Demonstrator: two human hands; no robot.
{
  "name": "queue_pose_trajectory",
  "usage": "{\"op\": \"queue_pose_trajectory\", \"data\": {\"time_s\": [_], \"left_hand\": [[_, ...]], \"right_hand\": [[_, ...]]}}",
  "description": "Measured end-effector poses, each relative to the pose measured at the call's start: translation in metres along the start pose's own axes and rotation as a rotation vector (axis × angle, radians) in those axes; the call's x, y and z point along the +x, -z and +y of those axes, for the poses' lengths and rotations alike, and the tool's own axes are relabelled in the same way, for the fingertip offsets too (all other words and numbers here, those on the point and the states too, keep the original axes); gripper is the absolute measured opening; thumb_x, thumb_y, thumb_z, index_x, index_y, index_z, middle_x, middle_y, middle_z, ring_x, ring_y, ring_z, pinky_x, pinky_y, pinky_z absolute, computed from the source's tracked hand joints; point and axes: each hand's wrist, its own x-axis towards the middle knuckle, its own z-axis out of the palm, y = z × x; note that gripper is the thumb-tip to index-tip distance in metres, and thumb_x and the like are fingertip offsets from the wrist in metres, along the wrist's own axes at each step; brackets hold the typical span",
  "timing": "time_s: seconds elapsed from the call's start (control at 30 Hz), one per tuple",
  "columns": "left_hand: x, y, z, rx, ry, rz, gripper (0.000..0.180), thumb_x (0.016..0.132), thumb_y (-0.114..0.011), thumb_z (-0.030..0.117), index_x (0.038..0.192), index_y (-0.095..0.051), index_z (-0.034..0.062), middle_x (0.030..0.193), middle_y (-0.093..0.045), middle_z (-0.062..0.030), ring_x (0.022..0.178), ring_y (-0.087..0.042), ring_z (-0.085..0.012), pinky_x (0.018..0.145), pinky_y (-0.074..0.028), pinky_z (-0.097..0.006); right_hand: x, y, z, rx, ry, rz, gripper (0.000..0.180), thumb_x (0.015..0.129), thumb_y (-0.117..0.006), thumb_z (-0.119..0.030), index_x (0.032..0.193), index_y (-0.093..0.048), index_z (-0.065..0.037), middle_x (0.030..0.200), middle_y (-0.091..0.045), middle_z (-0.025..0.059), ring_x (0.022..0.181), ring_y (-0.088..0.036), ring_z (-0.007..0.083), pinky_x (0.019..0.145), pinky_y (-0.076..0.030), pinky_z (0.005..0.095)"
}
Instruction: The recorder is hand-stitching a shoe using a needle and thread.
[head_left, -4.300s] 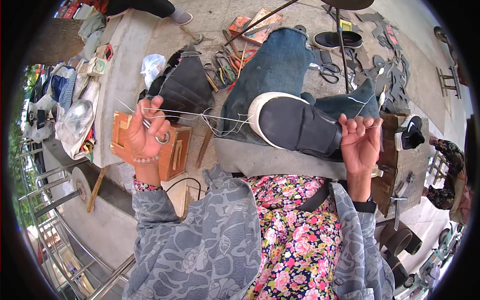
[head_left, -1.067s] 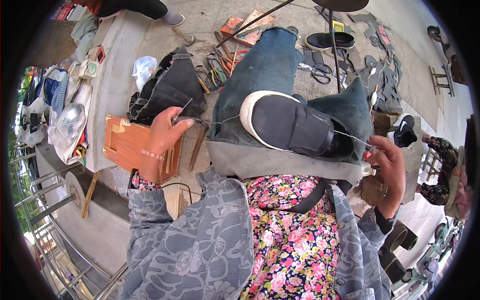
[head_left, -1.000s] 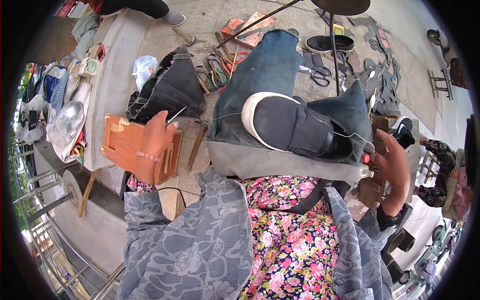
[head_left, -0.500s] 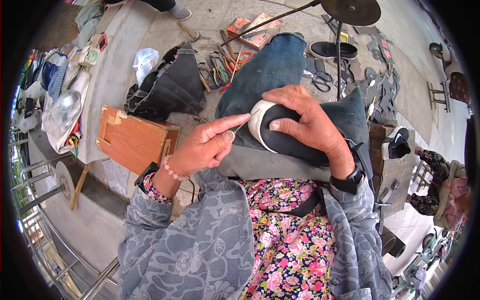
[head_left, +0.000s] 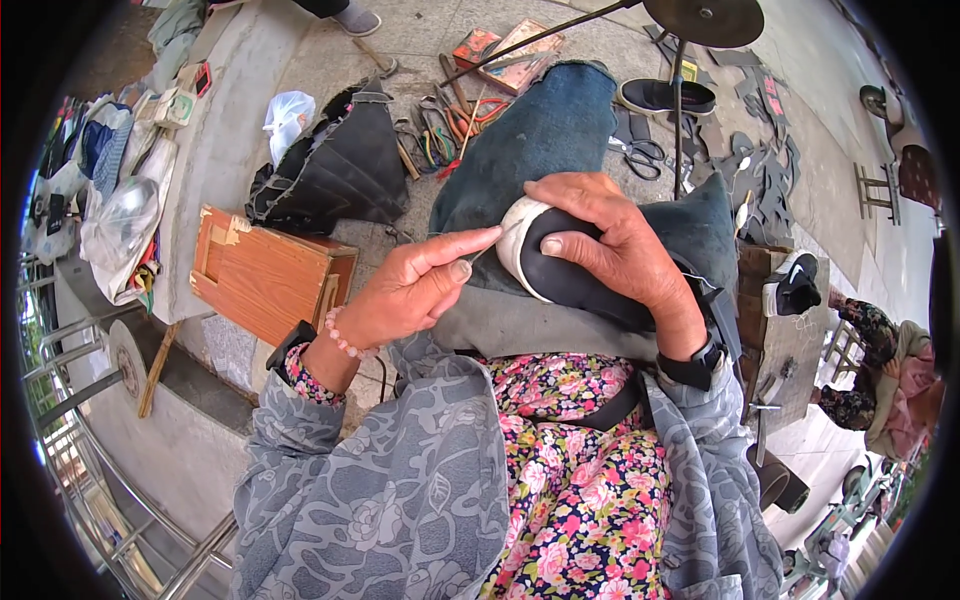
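Note:
Across my lap lies a black shoe point(head_left: 562, 275) with a white sole edge point(head_left: 511, 248) turned to the left. My right hand point(head_left: 630, 245) wraps over it, thumb pressed on the black part and fingers around the far side. My left hand point(head_left: 418, 280) is closed in a pinch on a thin needle-like piece point(head_left: 483, 252), its index fingertip touching or almost touching the white edge. Which end of the thin piece meets the shoe is too small to tell. Under the shoe, a grey cloth point(head_left: 540, 325) covers my thighs.
A wooden box point(head_left: 262, 272) and a black leather piece point(head_left: 345, 165) lie to the left. Ahead are pliers point(head_left: 436, 125), scissors point(head_left: 643, 155), another black shoe point(head_left: 665, 98) and dark scraps point(head_left: 765, 175). A metal stand point(head_left: 678, 120) rises there. A sneaker point(head_left: 793, 285) sits on the right.
Both hands keep nearly the same place and hold on the shoe and the thin piece. The view has shifted only slightly.

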Motion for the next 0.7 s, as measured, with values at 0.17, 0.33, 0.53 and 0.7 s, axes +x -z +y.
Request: {"op": "queue_pose_trajectory", "data": {"time_s": [0.17,0.33,0.53,0.7], "left_hand": [[-0.004,0.003,0.002,-0.023,0.048,-0.011,0.040,0.102,-0.047,0.010,0.142,-0.051,0.0130,0.063,-0.042,0.0075,0.052,-0.035,-0.0022,0.048,-0.032,-0.019],[-0.001,0.009,0.003,0.466,-0.223,0.038,0.039,0.100,-0.048,0.009,0.139,-0.053,0.0053,0.068,-0.057,0.0008,0.053,-0.048,-0.0094,0.049,-0.040,-0.027],[-0.009,0.015,0.043,0.983,-0.253,-0.058,0.040,0.093,-0.053,0.004,0.132,-0.058,0.0088,0.078,-0.067,-0.0135,0.064,-0.062,-0.0325,0.058,-0.047,-0.042],[0.003,0.015,0.085,1.286,-0.099,-0.216,0.042,0.085,-0.056,0.004,0.125,-0.064,0.0134,0.071,-0.063,-0.0183,0.067,-0.062,-0.0384,0.061,-0.048,-0.049]], "right_hand": [[0.001,0.001,0.001,-0.005,0.005,-0.019,0.047,0.082,-0.074,-0.023,0.125,-0.064,-0.007,0.120,-0.064,0.0109,0.116,-0.055,0.0294,0.102,-0.039,0.0390],[0.001,0.002,-0.001,0.011,0.015,-0.092,0.047,0.083,-0.073,-0.022,0.126,-0.064,-0.006,0.123,-0.064,0.0106,0.119,-0.054,0.0284,0.104,-0.037,0.0383],[0.005,-0.007,0.006,0.069,0.069,-0.114,0.043,0.078,-0.077,-0.025,0.120,-0.069,-0.016,0.109,-0.069,0.0021,0.100,-0.057,0.0245,0.091,-0.041,0.0347],[0.007,-0.014,0.014,0.079,0.049,-0.098,0.041,0.077,-0.077,-0.028,0.116,-0.071,-0.018,0.102,-0.069,0.0006,0.090,-0.054,0.0255,0.087,-0.043,0.0357]]}}
